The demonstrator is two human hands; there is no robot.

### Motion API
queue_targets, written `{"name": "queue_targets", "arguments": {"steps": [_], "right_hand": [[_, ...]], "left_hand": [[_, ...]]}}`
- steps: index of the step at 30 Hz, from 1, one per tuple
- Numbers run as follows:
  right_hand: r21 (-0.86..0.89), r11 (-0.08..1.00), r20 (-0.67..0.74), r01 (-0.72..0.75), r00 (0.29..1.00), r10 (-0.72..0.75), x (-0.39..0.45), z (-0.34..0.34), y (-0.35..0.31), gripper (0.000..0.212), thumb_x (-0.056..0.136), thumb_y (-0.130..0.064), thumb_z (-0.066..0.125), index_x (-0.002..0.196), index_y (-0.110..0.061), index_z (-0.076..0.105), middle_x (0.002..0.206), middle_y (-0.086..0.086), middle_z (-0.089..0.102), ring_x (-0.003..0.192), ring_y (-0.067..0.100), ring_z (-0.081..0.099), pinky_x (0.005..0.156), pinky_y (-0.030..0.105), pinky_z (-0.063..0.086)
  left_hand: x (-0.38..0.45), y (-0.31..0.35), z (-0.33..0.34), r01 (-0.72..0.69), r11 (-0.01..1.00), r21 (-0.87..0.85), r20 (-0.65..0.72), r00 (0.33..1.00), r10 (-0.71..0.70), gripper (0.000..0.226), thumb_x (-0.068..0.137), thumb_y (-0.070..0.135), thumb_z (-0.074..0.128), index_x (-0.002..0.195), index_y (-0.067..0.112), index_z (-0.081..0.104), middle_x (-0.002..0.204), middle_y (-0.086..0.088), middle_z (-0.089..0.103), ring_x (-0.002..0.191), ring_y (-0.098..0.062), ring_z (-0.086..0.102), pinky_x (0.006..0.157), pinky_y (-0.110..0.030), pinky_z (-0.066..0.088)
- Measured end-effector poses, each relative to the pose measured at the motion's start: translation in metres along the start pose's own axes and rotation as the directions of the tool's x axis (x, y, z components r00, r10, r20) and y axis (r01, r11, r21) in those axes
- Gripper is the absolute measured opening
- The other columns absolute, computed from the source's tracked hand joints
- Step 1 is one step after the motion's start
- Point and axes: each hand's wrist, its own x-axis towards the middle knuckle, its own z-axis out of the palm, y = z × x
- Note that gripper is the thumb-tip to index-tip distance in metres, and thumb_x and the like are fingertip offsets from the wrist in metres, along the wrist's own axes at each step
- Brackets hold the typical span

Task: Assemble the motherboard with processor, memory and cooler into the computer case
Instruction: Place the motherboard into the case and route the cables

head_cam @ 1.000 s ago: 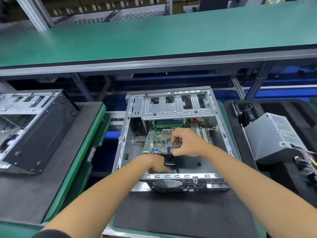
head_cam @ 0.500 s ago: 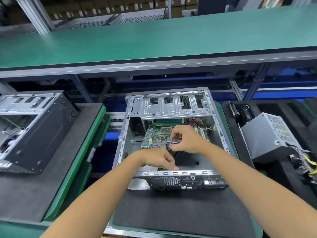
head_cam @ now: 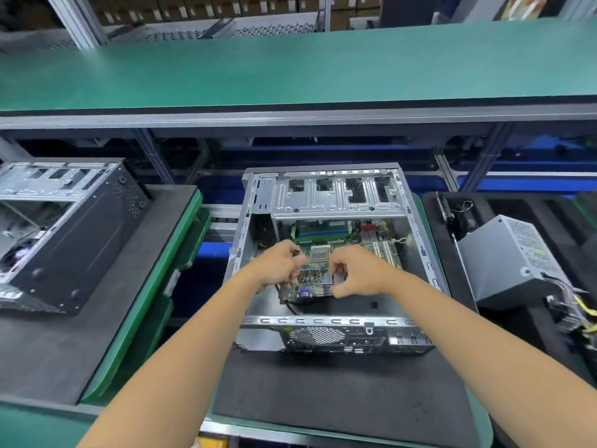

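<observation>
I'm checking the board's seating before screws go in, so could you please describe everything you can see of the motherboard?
The motherboard is a green circuit board lying inside the open metal computer case, its far part under the drive bay. A square processor socket sits mid-board, white slots at right, a blue port at the near edge. The left hand grips its left edge; the right hand pinches its near right corner.

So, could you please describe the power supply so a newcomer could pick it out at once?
Start at the open case in the middle, where both hands work. On the black foam tray to its right lies the power supply: a plain grey metal box with a perforated side and a bundle of coloured wires, the only closed box there.
</observation>
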Motion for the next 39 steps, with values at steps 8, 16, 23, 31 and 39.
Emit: {"name": "queue_targets", "arguments": {"steps": [8, 16, 23, 31, 39], "right_hand": [[-0.201, 0.978, 0.210, -0.053, 0.973, 0.096, -0.001, 0.003, 0.002, 0.027, 0.071, -0.019, 0.077, 0.082, -0.015, 0.053, 0.085, 0.008, 0.061, 0.072, 0.019, 0.053, 0.064, 0.037, 0.050], [-0.311, 0.949, 0.311, -0.047, 0.939, 0.148, 0.011, 0.012, 0.014, 0.030, 0.070, -0.021, 0.080, 0.083, -0.015, 0.054, 0.087, 0.003, 0.059, 0.073, 0.018, 0.053, 0.063, 0.032, 0.047], [-0.350, 0.936, 0.318, -0.024, 0.937, 0.143, 0.013, 0.015, 0.018, 0.035, 0.068, -0.024, 0.081, 0.074, -0.021, 0.046, 0.088, 0.003, 0.059, 0.069, 0.016, 0.050, 0.054, 0.027, 0.039], [-0.385, 0.923, 0.310, 0.014, 0.944, 0.116, 0.012, 0.017, 0.019, 0.036, 0.067, -0.026, 0.083, 0.074, -0.018, 0.048, 0.105, 0.000, 0.039, 0.071, 0.019, 0.050, 0.061, 0.037, 0.048], [-0.391, 0.920, 0.322, 0.017, 0.939, 0.119, 0.012, 0.016, 0.018, 0.036, 0.068, -0.024, 0.083, 0.076, -0.015, 0.050, 0.105, 0.000, 0.038, 0.066, 0.018, 0.047, 0.054, 0.033, 0.042]], "left_hand": [[0.018, -0.009, 0.007, 0.004, 0.946, 0.325, -0.118, 0.992, 0.036, 0.014, 0.089, 0.004, 0.051, 0.095, 0.011, 0.061, 0.087, -0.008, 0.068, 0.056, -0.010, 0.052, 0.052, -0.020, 0.042], [0.027, -0.018, 0.011, -0.054, 0.833, 0.551, -0.024, 0.996, 0.080, 0.019, 0.074, 0.000, 0.063, 0.059, 0.011, 0.061, 0.074, -0.007, 0.065, 0.062, -0.015, 0.057, 0.051, -0.022, 0.042], [0.028, -0.025, 0.016, -0.127, 0.780, 0.613, 0.171, 0.985, 0.026, 0.005, 0.078, 0.013, 0.073, 0.080, 0.009, 0.073, 0.067, 0.010, 0.065, 0.042, 0.004, 0.053, 0.041, -0.015, 0.039], [0.031, -0.023, 0.023, -0.086, 0.797, 0.598, 0.105, 0.994, 0.029, 0.012, 0.076, 0.008, 0.073, 0.082, 0.016, 0.068, 0.070, 0.009, 0.061, 0.070, -0.009, 0.055, 0.069, -0.026, 0.043], [0.033, -0.026, 0.026, -0.192, 0.706, 0.682, 0.164, 0.981, 0.108, 0.006, 0.077, 0.009, 0.072, 0.083, 0.010, 0.073, 0.082, 0.002, 0.071, 0.066, -0.003, 0.057, 0.055, -0.007, 0.038]]}}
